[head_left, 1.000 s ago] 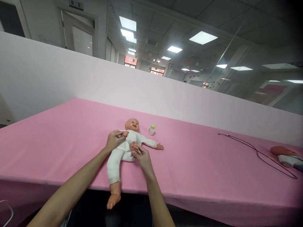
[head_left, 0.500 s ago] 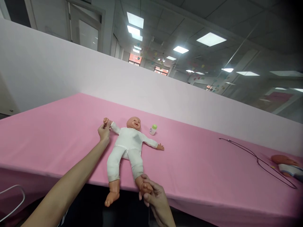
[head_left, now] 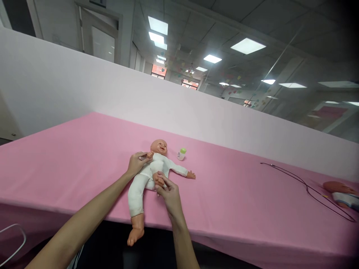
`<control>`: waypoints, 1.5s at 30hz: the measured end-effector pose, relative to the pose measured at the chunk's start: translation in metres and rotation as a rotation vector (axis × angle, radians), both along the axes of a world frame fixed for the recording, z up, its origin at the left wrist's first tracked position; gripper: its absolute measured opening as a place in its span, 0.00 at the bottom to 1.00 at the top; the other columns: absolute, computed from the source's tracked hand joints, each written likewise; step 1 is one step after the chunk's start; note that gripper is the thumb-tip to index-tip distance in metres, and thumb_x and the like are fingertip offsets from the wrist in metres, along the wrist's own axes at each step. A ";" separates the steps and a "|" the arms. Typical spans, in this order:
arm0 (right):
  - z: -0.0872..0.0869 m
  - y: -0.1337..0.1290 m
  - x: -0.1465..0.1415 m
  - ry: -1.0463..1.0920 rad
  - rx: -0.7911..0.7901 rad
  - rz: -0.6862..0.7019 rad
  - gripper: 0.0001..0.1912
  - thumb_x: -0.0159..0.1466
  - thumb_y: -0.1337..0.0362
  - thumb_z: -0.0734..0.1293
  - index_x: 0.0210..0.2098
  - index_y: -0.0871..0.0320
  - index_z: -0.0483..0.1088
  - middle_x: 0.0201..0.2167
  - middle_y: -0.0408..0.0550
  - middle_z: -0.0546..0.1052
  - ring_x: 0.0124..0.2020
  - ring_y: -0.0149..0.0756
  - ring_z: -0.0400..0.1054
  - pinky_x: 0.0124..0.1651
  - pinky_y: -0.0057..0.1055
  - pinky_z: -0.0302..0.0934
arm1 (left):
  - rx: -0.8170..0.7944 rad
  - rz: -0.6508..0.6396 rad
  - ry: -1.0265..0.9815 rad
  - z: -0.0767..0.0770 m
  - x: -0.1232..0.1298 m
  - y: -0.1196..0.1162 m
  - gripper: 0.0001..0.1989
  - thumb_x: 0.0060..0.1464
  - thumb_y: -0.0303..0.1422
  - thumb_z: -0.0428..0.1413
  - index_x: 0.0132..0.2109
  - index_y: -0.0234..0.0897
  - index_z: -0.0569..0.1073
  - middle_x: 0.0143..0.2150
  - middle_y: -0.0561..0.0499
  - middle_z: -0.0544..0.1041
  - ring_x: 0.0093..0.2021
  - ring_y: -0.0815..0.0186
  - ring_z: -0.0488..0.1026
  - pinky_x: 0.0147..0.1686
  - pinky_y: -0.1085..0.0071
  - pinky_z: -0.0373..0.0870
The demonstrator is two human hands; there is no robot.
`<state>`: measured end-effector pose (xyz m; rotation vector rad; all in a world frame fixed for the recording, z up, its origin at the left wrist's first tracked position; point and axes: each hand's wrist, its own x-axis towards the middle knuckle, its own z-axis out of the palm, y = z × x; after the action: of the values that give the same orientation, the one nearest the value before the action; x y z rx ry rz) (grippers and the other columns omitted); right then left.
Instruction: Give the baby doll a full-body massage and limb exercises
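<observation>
A baby doll (head_left: 136, 198) in a white cloth suit lies on its back on the pink-covered table (head_left: 224, 194), head away from me. My left hand (head_left: 137, 163) grips the doll's arm on the left side, which is folded over its chest, the doll's hand just below its chin. With my right hand (head_left: 169, 192) I hold the foot of the leg on the right, bent up over the belly. The doll's other arm stretches out to the right, and its other leg hangs straight over the table's front edge.
Beside the doll's head stands a small bottle with a green cap (head_left: 181, 154). Farther right lie a thin dark cable (head_left: 304, 183) and a second doll (head_left: 340, 192), partly cut off. A white low wall (head_left: 196, 116) runs behind the table. A white cable (head_left: 21, 239) hangs at lower left.
My left hand has brought the doll's arm from outstretched at the side in across its chest. My right hand has raised the doll's leg from the table edge, bending it up to the belly.
</observation>
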<state>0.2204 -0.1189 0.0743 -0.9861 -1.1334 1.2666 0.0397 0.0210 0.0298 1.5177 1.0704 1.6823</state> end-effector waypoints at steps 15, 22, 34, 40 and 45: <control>-0.071 -0.080 0.058 0.087 -0.019 0.018 0.27 0.48 0.53 0.85 0.46 0.53 0.84 0.62 0.61 0.76 0.39 0.46 0.79 0.30 0.33 0.70 | -0.024 0.285 -0.366 0.002 -0.020 0.018 0.13 0.48 0.40 0.69 0.38 0.35 0.83 0.37 0.46 0.83 0.36 0.61 0.77 0.36 0.67 0.72; -0.006 0.003 0.013 -0.048 0.068 -0.044 0.27 0.54 0.53 0.81 0.51 0.56 0.82 0.62 0.60 0.75 0.35 0.40 0.77 0.32 0.32 0.69 | 0.029 0.081 0.137 -0.002 -0.002 -0.001 0.14 0.52 0.42 0.69 0.44 0.42 0.86 0.42 0.48 0.85 0.41 0.58 0.80 0.43 0.65 0.71; -0.055 -0.080 0.060 0.086 -0.074 0.101 0.26 0.46 0.53 0.86 0.43 0.53 0.84 0.61 0.59 0.76 0.33 0.40 0.78 0.30 0.31 0.70 | -0.180 0.347 -0.540 -0.002 -0.020 0.018 0.19 0.47 0.48 0.69 0.33 0.35 0.80 0.29 0.51 0.77 0.28 0.67 0.70 0.29 0.71 0.65; -0.067 -0.098 0.071 0.035 -0.126 0.137 0.25 0.45 0.56 0.86 0.42 0.51 0.85 0.58 0.56 0.79 0.40 0.46 0.80 0.39 0.38 0.74 | -0.219 0.417 -0.732 0.002 -0.028 0.018 0.22 0.44 0.51 0.70 0.32 0.35 0.79 0.30 0.51 0.76 0.30 0.67 0.70 0.29 0.71 0.65; -0.018 -0.054 0.050 -0.024 0.024 -0.010 0.25 0.52 0.53 0.83 0.48 0.53 0.84 0.60 0.60 0.77 0.56 0.53 0.75 0.49 0.40 0.73 | -0.004 0.259 -0.353 0.012 -0.011 0.004 0.14 0.46 0.43 0.71 0.35 0.37 0.83 0.34 0.48 0.81 0.36 0.61 0.75 0.35 0.69 0.68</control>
<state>0.2709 -0.1730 0.0560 -0.9901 -1.1589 1.2333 0.0288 0.0251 0.0422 1.0569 1.1080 2.0294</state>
